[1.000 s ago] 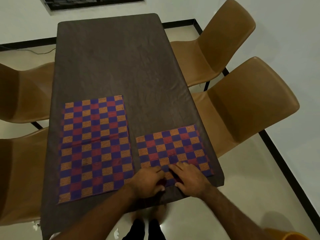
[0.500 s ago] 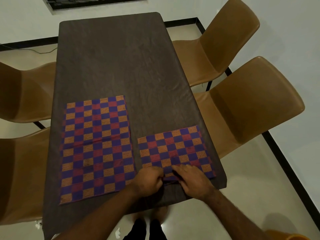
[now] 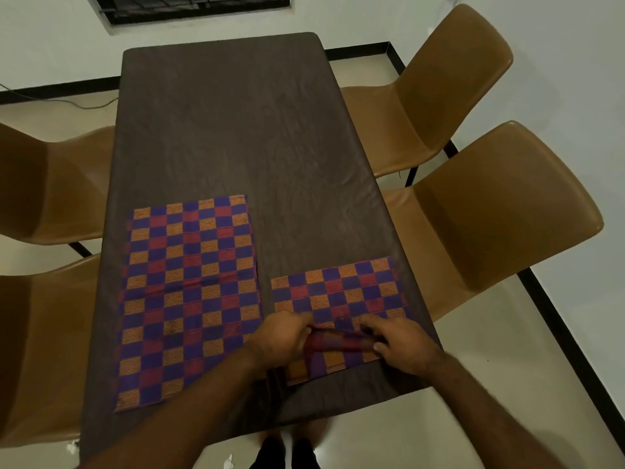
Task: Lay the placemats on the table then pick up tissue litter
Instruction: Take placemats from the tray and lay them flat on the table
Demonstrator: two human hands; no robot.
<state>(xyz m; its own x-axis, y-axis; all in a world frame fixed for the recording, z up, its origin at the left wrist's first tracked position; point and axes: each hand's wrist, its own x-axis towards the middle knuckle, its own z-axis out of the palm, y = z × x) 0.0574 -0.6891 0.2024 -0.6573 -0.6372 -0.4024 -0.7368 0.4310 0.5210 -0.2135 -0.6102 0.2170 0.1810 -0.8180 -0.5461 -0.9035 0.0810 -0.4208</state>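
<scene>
A dark brown tabletop (image 3: 230, 130) runs away from the viewer over a pale tiled floor (image 3: 439, 421), with tan moulded chairs (image 3: 446, 89) along both sides and white walls behind. One checked placemat (image 3: 189, 299) in purple, orange and red lies flat at the near left. A second placemat (image 3: 338, 296) lies just beside it at the near right, its near part folded. The left hand (image 3: 280, 340) and right hand (image 3: 406, 346) each pinch that raised fold. Small white tissue scraps (image 3: 229, 463) lie on the floor under the near edge.
</scene>
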